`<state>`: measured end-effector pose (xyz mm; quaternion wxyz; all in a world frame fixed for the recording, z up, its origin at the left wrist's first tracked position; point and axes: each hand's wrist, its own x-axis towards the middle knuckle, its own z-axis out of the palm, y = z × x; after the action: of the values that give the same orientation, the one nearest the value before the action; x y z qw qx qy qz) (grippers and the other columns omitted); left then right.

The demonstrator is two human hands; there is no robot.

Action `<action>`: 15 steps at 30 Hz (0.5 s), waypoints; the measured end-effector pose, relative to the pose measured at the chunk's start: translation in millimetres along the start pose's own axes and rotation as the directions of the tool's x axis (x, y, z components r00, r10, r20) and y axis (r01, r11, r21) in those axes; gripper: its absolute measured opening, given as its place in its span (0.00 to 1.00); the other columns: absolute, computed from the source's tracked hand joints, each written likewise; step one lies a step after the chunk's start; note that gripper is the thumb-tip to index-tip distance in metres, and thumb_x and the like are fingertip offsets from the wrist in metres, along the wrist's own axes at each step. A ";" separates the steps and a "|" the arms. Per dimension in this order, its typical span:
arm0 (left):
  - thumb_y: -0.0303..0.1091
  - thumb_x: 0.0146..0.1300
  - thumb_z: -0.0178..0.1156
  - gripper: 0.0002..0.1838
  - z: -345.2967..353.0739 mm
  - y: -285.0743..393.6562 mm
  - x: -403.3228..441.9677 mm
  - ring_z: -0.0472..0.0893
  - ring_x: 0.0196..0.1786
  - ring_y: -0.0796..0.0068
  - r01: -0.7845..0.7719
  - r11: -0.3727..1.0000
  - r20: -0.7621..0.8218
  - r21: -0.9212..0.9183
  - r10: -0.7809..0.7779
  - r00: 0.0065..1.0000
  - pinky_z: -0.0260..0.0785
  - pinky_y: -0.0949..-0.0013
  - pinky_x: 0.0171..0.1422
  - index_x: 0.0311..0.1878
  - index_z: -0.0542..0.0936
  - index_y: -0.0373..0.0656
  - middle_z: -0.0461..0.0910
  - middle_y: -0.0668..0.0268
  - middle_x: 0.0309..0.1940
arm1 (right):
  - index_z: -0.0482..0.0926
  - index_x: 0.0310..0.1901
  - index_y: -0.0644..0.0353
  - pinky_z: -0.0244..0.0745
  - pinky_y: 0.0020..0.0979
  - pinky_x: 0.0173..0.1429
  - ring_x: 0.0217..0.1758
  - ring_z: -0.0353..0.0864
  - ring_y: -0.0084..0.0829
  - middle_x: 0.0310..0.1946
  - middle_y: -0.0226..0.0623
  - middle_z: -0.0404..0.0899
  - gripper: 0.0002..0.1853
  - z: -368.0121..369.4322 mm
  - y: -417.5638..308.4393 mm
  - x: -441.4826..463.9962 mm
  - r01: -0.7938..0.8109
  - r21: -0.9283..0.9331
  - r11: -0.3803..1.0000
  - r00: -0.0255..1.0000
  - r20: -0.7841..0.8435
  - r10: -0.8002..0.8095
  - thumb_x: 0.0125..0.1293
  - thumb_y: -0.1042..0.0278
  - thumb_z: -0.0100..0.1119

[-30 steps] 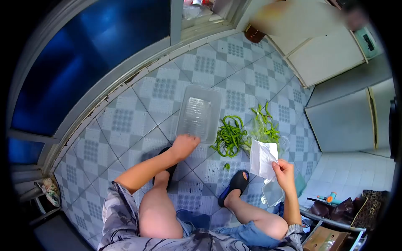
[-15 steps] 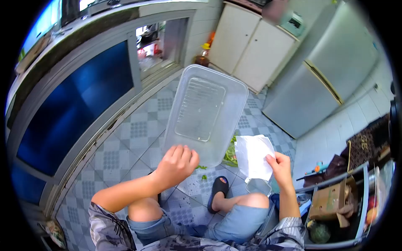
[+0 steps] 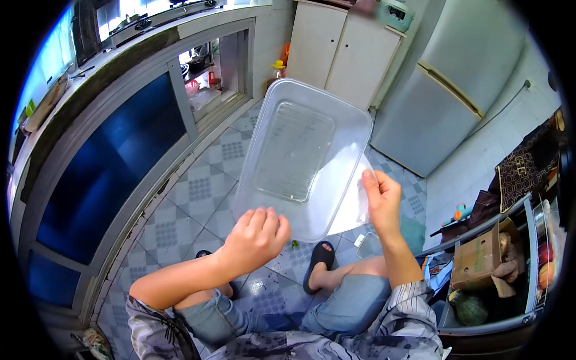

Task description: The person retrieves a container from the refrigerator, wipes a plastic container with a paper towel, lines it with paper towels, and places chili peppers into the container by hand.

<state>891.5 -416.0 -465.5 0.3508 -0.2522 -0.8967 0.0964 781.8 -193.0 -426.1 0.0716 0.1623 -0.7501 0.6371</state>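
My left hand (image 3: pixel 257 237) is closed on the near left corner of a clear plastic container (image 3: pixel 294 162), a rectangular tub tilted above the floor with its open side towards me. Some small specks sit on its bottom. In my right hand (image 3: pixel 383 201) is a white paper towel (image 3: pixel 351 210), pinched between thumb and fingers. The paper towel is at the tub's right side, and part of it shows through the clear wall from behind. A small bit of green leaf (image 3: pixel 294 244) lies on the floor just past the tub's near edge.
A grey fridge (image 3: pixel 441 90) and white cupboard (image 3: pixel 342 48) stand ahead. Sliding cabinet doors (image 3: pixel 114 174) run along the left. On the right, a rack holds a cardboard box (image 3: pixel 480 258) and a dark green squash (image 3: pixel 471 309). My slippered foot (image 3: pixel 318 264) rests on the tiled floor.
My right hand has moved up and left, bringing the paper towel against the outside of the container. The greens on the floor are now mostly hidden. My view has tilted up slightly.
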 end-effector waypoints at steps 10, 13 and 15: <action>0.31 0.44 0.58 0.18 12.4 13.9 9.5 0.77 0.42 0.63 0.076 0.986 0.023 -0.146 -0.074 0.997 0.74 0.66 0.41 0.42 0.74 0.38 0.76 0.56 0.39 | 0.65 0.18 0.64 0.58 0.39 0.23 0.16 0.65 0.43 0.15 0.44 0.65 0.16 29.2 6.3 12.8 0.348 -0.495 0.796 0.907 -0.038 -0.420 0.54 0.66 0.59; 0.35 0.43 0.65 0.28 -17.1 3.8 24.5 0.74 0.49 0.60 0.151 0.927 0.002 -0.344 -0.160 0.987 0.71 0.63 0.48 0.49 0.71 0.36 0.73 0.55 0.44 | 0.65 0.19 0.64 0.58 0.39 0.23 0.17 0.66 0.43 0.16 0.43 0.66 0.15 28.8 11.1 8.5 0.373 -0.491 0.787 0.906 0.010 -0.423 0.54 0.67 0.58; 0.39 0.42 0.69 0.34 -18.2 -6.9 28.9 0.71 0.52 0.57 0.207 0.852 -0.008 -0.481 -0.241 0.971 0.69 0.60 0.52 0.53 0.68 0.35 0.71 0.55 0.46 | 0.65 0.19 0.63 0.58 0.39 0.23 0.17 0.66 0.43 0.16 0.43 0.66 0.15 27.8 15.4 4.4 0.423 -0.481 0.768 0.887 0.049 -0.459 0.54 0.67 0.58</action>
<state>883.1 -407.0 -433.0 0.3170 -0.2277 -0.9034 -0.1774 775.3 -218.8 -444.0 0.2836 0.2882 -0.8215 0.4021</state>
